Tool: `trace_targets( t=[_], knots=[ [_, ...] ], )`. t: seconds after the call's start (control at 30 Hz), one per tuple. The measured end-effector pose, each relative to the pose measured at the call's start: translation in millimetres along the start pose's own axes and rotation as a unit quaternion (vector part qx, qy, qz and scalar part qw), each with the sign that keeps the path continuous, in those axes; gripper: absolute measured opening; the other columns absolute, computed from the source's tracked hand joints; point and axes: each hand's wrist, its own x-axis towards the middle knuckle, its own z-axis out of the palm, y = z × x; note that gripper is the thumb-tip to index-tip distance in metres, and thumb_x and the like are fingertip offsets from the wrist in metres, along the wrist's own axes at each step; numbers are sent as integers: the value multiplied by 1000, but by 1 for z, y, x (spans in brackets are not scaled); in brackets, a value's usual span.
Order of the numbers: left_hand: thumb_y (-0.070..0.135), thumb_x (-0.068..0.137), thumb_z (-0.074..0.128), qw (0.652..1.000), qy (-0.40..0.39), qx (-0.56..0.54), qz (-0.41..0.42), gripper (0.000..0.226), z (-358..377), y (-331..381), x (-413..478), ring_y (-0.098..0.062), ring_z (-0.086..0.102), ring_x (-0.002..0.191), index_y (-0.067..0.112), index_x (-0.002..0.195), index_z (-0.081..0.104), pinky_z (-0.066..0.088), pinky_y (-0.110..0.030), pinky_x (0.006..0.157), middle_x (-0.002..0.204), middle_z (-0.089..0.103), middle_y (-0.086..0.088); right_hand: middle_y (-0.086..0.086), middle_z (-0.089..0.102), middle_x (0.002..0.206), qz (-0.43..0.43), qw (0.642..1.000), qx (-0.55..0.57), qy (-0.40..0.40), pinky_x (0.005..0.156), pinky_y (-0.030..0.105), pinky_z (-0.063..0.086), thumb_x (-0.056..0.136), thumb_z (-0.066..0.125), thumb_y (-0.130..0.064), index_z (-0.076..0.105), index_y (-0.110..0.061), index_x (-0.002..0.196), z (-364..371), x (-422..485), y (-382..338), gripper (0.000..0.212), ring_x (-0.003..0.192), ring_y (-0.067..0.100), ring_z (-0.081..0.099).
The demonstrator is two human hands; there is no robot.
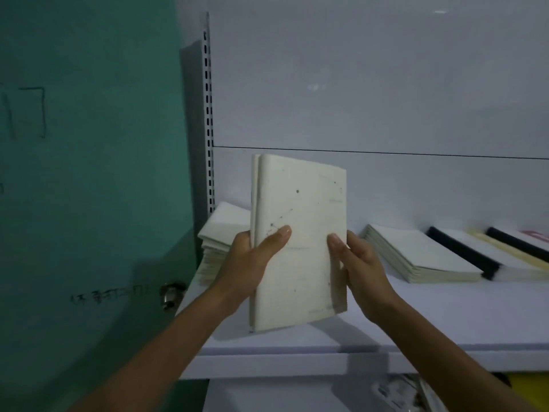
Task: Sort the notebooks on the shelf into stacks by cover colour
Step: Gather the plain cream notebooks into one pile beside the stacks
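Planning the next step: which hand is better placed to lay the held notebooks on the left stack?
Probably left: the left hand grips the notebooks at the edge nearest that stack; the right hand is farther.

cream notebooks (297,242) with faint dots, green door (89,173)

One view, head-worn, wide-angle: we look forward and slightly down onto the shelf (416,316) from close in front, its back panel (356,84) facing us, green door (89,173) at left.
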Motion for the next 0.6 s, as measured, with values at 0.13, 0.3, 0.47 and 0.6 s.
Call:
trace_targets(
  t=[0.13,0.3,0.47,0.6],
  knots=[
    [49,74,65,997,-46,7,-58,40,55,-17,25,-13,70,92,21,102,68,55,-30,83,97,74,2,-4,70,96,33,995,-6,94,70,29,50,86,53,-43,61,-21,103,-53,-4,7,28,87,18,66],
    [34,90,59,989,-98,-45,-97,34,131,-41,55,-14,66,103,22,121,58,52,-32,90,112,70,3,2,68,96,91,977,16,190,77,40,53,93,55,-35,61,-23,93,-131,10,15,14,88,23,65],
    [29,92,59,984,-120,-8,-130,37,193,-76,71,-17,66,97,20,126,52,58,-33,77,114,67,-2,-7,62,89,127,959,29,253,68,29,44,96,52,-31,60,-20,97,-203,25,29,14,81,12,57],
    [28,94,56,985,-116,30,-121,30,227,-84,92,-14,64,98,19,122,53,57,-26,72,112,65,0,3,66,84,176,956,15,233,63,29,47,94,56,-35,63,-11,94,-246,46,36,25,73,18,61]
  ],
)
